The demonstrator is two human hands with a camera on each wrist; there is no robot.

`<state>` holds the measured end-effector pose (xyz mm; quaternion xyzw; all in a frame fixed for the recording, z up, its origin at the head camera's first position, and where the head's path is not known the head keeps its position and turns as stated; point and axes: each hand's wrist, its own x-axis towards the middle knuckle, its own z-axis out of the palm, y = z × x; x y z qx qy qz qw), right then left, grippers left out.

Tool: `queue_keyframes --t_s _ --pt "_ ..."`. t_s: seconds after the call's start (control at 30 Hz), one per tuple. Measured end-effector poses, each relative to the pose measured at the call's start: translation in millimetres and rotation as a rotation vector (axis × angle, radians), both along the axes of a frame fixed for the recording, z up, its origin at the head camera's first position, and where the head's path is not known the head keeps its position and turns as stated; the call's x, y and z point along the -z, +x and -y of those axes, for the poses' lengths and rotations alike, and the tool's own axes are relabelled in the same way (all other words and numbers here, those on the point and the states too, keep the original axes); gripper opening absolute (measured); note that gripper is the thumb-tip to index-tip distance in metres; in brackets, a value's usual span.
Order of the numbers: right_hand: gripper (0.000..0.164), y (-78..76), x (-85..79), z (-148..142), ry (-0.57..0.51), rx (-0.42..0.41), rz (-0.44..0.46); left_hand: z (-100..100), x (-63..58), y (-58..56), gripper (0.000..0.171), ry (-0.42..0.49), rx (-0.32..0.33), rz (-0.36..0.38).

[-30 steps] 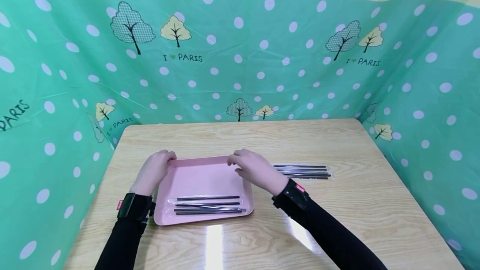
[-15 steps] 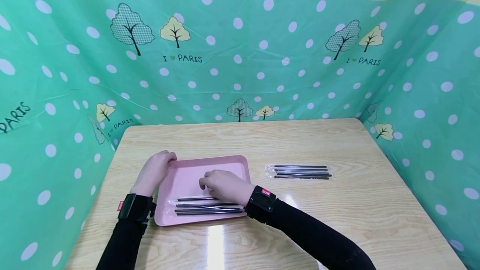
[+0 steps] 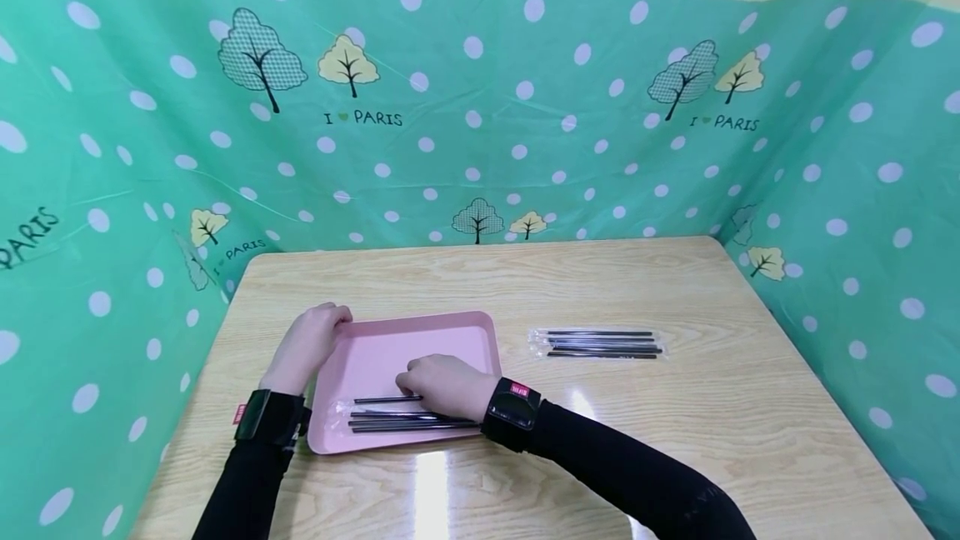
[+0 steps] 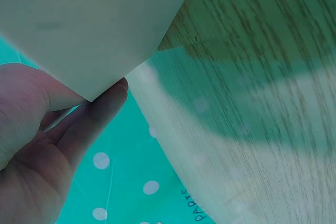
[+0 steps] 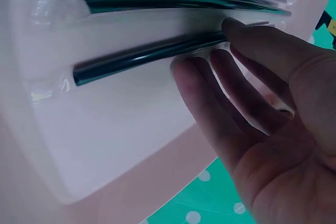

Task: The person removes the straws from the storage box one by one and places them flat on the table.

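Note:
A pink rectangular tray lies on the table. At its far left corner my left hand grips the rim; in the left wrist view thumb and fingers pinch the corner of the tray between them. Inside the tray, along the near side, lies a pack of slim dark sticks in clear plastic. My right hand reaches over the pack's right half and hides it from above. In the right wrist view its thumb and fingertips pinch one glossy dark stick through the wrap, apart from the others.
A second clear pack of dark sticks lies on the wooden table to the right of the tray. A green dotted cloth hangs behind the table and along both sides.
My right hand has moved left and toward me, from the tray's far right corner down onto the pack, and now pinches a stick. The left hand has stayed on the corner.

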<state>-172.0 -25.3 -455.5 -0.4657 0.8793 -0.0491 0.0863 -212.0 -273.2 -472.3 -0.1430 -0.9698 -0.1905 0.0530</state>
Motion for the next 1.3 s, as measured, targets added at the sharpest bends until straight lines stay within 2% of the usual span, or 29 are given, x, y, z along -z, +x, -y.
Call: queue_keyframes --t_s 0.33,0.73,1.03,1.3 --pt "0.010 -0.1 2.2 2 0.000 -0.005 -0.006 -1 -1.6 0.9 0.009 0.005 -0.005 0.010" --pt "0.012 -0.9 4.8 1 -0.002 -0.016 -0.018 -2 -3.3 2.1 0.011 -0.001 -0.004 0.014" --pt "0.013 -0.3 4.6 -1 -0.020 -0.019 -0.028 -2 0.2 2.1 0.012 0.001 -0.002 0.007" --pt "0.019 0.2 -11.7 -2 -0.029 -0.029 -0.085 -1 -3.1 2.0 0.012 0.004 -0.002 0.012"
